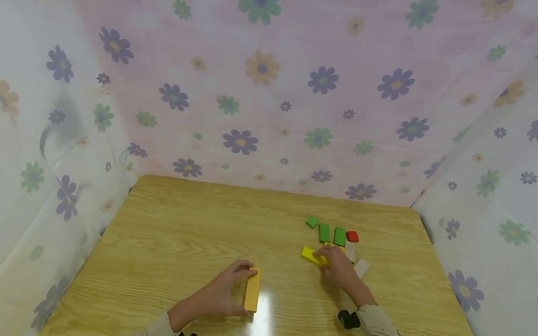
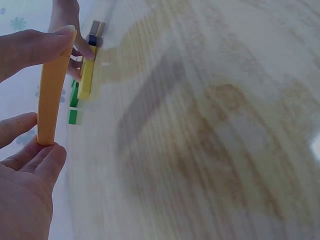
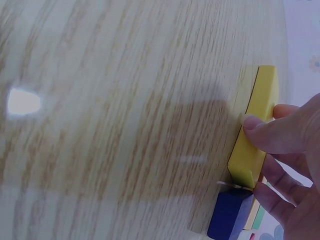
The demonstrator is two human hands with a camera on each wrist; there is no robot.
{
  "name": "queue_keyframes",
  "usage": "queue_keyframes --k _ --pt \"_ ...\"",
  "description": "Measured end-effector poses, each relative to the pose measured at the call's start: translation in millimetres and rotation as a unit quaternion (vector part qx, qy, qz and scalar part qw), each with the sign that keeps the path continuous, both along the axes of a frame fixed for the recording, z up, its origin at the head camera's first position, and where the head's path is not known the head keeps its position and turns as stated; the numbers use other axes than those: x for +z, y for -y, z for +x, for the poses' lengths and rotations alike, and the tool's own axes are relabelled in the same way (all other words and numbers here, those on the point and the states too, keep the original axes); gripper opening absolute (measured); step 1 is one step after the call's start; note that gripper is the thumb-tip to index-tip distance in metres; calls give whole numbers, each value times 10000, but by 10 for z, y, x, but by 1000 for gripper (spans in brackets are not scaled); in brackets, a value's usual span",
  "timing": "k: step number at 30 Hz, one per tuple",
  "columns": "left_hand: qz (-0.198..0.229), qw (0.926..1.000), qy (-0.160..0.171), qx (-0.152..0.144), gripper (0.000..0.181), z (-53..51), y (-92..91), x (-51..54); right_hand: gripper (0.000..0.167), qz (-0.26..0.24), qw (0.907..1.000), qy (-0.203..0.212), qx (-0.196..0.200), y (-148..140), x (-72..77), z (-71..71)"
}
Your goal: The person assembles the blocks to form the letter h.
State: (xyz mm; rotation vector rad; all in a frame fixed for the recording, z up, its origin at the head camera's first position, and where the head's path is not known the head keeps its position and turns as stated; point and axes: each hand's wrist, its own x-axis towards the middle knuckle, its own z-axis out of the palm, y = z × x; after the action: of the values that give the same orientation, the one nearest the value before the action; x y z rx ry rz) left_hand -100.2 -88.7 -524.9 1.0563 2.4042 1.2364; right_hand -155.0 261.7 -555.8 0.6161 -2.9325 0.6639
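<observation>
Nearest the head camera, 2 beige sleeves (image 1: 388, 335) come in from the bottom edge, each with a black device (image 1: 349, 319) at the wrist. The left hand (image 1: 223, 291) grips an orange block (image 1: 252, 290) by its 2 ends, left of a bright glare on the wooden table (image 1: 190, 225). Farther right, the right hand (image 1: 338, 266) pinches a yellow block (image 1: 309, 255). Around that hand lie 3 green blocks (image 1: 324, 233), a red block (image 1: 352, 237), 2 pale blocks (image 1: 361, 268) and a second orange block (image 1: 334, 245), partly hidden by the fingers. Floral cloth (image 1: 284, 86) hangs behind the table.

From the left wrist, the orange block stands lengthwise between the thumb at the top and fingertips at the bottom; a slanting shadow (image 2: 150, 100) falls on the table beside it. The right hand shows beyond, on the yellow block.

From the right wrist, the thumb presses the yellow block's near face, with fingers curled behind it. A dark blue block (image 3: 230, 214) sits just beside its lower end. Whether the yellow block is lifted, I cannot tell.
</observation>
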Motion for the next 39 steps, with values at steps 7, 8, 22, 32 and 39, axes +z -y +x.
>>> queue_keyframes --k 7,8,22,32,39 --pt "84 9995 275 126 79 101 22 -118 32 -108 9999 -95 -1 4 3 1" --pt "80 9996 232 134 79 113 25 -129 32 -111 9999 -79 -4 2 0 1" --pt "190 9998 -87 23 77 204 70 -278 32 -92 9999 121 -42 -22 -29 -16" --pt "173 9998 6 116 74 292 79 -382 34 -168 9996 212 -76 -44 -25 -51" --pt "-49 9995 -109 303 72 350 128 -470 34 -264 9986 364 -274 -22 -49 -32"
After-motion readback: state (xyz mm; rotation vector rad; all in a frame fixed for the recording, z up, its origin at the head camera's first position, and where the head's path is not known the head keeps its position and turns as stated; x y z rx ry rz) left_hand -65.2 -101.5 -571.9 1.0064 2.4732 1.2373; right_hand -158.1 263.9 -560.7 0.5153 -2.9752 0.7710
